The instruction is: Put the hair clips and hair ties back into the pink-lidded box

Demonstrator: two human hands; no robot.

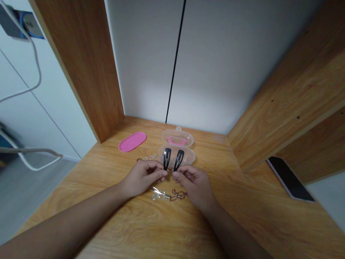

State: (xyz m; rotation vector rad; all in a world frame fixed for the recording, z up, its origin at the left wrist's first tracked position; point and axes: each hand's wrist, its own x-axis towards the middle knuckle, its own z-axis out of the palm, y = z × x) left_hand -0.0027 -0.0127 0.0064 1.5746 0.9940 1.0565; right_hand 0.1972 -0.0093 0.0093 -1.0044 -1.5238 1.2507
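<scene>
My left hand (pixel 146 175) pinches a black snap hair clip (pixel 167 158) upright between thumb and fingers. A matching black snap clip (pixel 179 159) stands upright in the pinch of my right hand (pixel 193 184). Both clips are side by side, a small gap apart, in front of a clear plastic case (pixel 190 158). The case lies open, its lid (pixel 165 136) tipped back, and a pink piece (pixel 176 140) shows there. On the wood below my hands are a silver hair clip (pixel 160 193) and small brownish bands (pixel 178 194). More small bands (pixel 150 158) lie beyond my left hand.
A pink oval tray (pixel 132 141) rests on the wooden tabletop (pixel 156 239) at the left. A dark phone (pixel 290 178) lies at the far right beyond a wooden panel. White cabinet doors (pixel 214 66) stand behind; a white cable (pixel 39 75) hangs at left.
</scene>
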